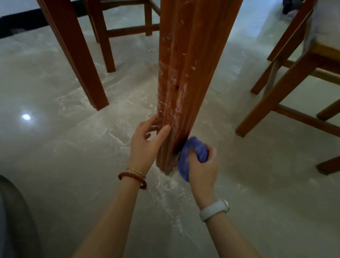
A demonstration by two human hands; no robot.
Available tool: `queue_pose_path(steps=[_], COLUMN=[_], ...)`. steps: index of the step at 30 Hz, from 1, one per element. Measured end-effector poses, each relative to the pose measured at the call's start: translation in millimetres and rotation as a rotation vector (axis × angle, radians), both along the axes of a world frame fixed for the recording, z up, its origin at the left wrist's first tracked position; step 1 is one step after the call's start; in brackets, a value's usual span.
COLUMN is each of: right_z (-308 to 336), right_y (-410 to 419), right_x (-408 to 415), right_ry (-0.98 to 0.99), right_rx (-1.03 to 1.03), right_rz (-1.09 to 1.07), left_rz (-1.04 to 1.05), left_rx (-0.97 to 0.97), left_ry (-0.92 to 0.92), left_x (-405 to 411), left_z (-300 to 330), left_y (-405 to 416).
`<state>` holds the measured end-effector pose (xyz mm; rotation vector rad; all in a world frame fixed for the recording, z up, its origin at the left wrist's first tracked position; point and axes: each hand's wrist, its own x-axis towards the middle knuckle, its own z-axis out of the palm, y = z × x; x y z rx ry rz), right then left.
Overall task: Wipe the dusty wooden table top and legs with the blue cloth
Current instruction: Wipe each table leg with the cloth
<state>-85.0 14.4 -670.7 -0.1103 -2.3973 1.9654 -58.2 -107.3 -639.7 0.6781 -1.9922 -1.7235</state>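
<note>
**Leg base under wipe**

Blue cloth (191, 156) is bunched in the right hand (202, 171), fingers curled round it, pressed to the right face near the foot of the table leg (176, 79). Left hand (146, 145) clasps the leg's left edge, thumb on its front. White dust streaks the leg above both hands. Dusty floor (261, 195) lies open right of the cloth; a chair (301, 77) stands beyond, well apart.

Two hands are low at one fluted table leg (181, 69): the left hand (146, 145) and the right hand (201, 171). One blue cloth (191, 150) is bunched under the right fingers. A second table leg (70, 47) and two chairs (301, 77) (120, 14) stand beyond the fingertips, and the wrists carry two bracelets (133, 176) and one watch (213, 209).
</note>
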Motion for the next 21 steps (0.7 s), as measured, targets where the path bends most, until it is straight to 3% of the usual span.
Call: queue_pose_path(steps=[2,4,7,10,12,17,19,21], right_z=[9,3,-30,-58,-57,-14,-13,-25], right_y=[-11,-24,-27,-11,2,3,-15,-27], right_x=[-6,-11,-15,-15,-7,3,-7,-16], right_ry=[0.136,0.131,-0.055,-0.347,-0.367,0.053,0.063,-0.072], right_rx=[-0.049,-0.063,0.010,0.289,0.323,-0.002,-0.055,-0.076], right_rz=[-0.032,-0.055,-0.039,0.255,0.273,-0.044,-0.080,-0.101], left_rz=[-0.003,-0.002,0.008,0.005,-0.006,-0.002,-0.001,0.000], left_rx=[-0.008,-0.020,-0.025,-0.041,-0.058,-0.105,-0.115,-0.112], left_ry=[-0.003,-0.004,0.005,-0.004,-0.019,-0.018,-0.015,-0.027], left_x=[0,-1,-2,-2,-2,-2,-2,-1], left_z=[-4,-6,-9,-11,-11,-13,-13,-14], left_y=[2,2,0,1,0,4,5,4])
